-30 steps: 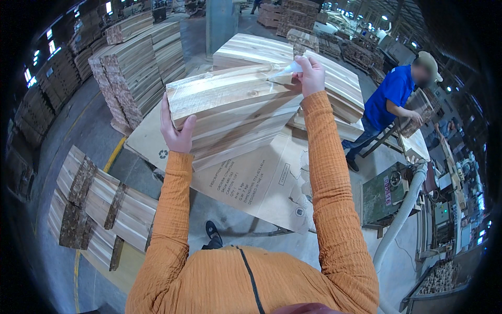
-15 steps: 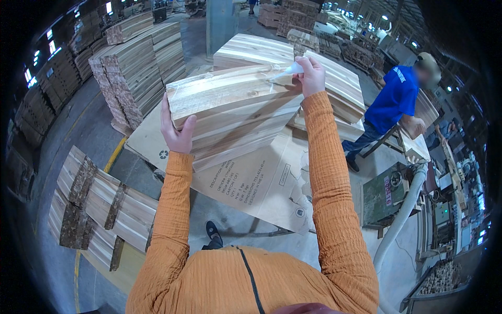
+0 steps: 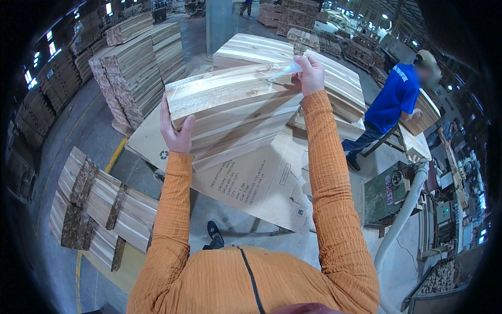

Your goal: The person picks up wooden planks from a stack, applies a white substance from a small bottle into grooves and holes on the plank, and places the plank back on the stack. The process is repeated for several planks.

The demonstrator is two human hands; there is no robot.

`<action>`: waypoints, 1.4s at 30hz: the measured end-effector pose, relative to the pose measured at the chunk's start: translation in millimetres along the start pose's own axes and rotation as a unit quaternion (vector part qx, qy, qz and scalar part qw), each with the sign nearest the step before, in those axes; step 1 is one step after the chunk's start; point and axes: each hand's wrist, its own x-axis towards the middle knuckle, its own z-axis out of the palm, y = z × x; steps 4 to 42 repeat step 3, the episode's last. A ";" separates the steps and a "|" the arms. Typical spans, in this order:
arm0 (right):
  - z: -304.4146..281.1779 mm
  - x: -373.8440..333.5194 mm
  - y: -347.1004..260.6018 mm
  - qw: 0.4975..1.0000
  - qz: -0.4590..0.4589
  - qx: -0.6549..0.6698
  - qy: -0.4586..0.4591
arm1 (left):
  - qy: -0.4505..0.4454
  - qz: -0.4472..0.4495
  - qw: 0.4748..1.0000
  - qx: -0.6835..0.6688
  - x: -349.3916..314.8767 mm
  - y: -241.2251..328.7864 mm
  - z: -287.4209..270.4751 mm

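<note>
A thick pale wooden board is tilted up in front of me, its long upper edge facing me. My left hand is closed round its left end, thumb on the near face and fingers behind. At the board's right part, my right hand pinches a small whitish squeeze bottle with a pointed nozzle. The nozzle tip reaches the upper edge, where a thin pale streak shows. Striped wood faces lie just below, over a flattened cardboard sheet.
More panels lie behind the board. A tall wood stack stands at left, and strapped-looking planks lie lower left. At right, a co-worker in a blue shirt stands by a green machine with a grey hose.
My hands, the board and the bottle have hardly moved. The co-worker's hand has shifted, and a wooden panel now shows more plainly beside that person.
</note>
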 end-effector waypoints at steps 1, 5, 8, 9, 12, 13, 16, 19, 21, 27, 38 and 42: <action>0.3 -0.4 -0.7 1.000 0.005 -0.002 0.003 | 0.001 0.003 1.000 0.001 0.0 -1.1 -0.3; 1.1 -1.8 -3.0 1.000 0.014 -0.007 0.008 | -0.001 0.005 1.000 0.004 0.1 -3.2 -1.2; 1.1 -1.8 -3.0 1.000 0.014 -0.007 0.008 | -0.001 0.005 1.000 0.004 0.1 -3.2 -1.2; 1.1 -1.8 -3.0 1.000 0.014 -0.007 0.008 | -0.001 0.005 1.000 0.004 0.1 -3.2 -1.2; 1.1 -1.8 -3.0 1.000 0.014 -0.007 0.008 | -0.001 0.005 1.000 0.004 0.1 -3.2 -1.2; 1.1 -1.8 -3.0 1.000 0.014 -0.007 0.008 | -0.001 0.005 1.000 0.004 0.1 -3.2 -1.2; 1.1 -1.8 -3.0 1.000 0.014 -0.007 0.008 | -0.001 0.005 1.000 0.004 0.1 -3.2 -1.2; 1.1 -1.8 -3.0 1.000 0.014 -0.007 0.008 | -0.001 0.005 1.000 0.004 0.1 -3.2 -1.2; 1.1 -1.8 -3.0 1.000 0.014 -0.007 0.008 | -0.001 0.005 1.000 0.004 0.1 -3.2 -1.2; 1.1 -1.8 -3.0 1.000 0.014 -0.007 0.008 | -0.001 0.005 1.000 0.004 0.1 -3.2 -1.2; 1.1 -1.8 -3.0 1.000 0.014 -0.007 0.008 | -0.001 0.005 1.000 0.004 0.1 -3.2 -1.2; 1.1 -1.8 -3.0 1.000 0.014 -0.007 0.008 | -0.001 0.005 1.000 0.004 0.1 -3.2 -1.2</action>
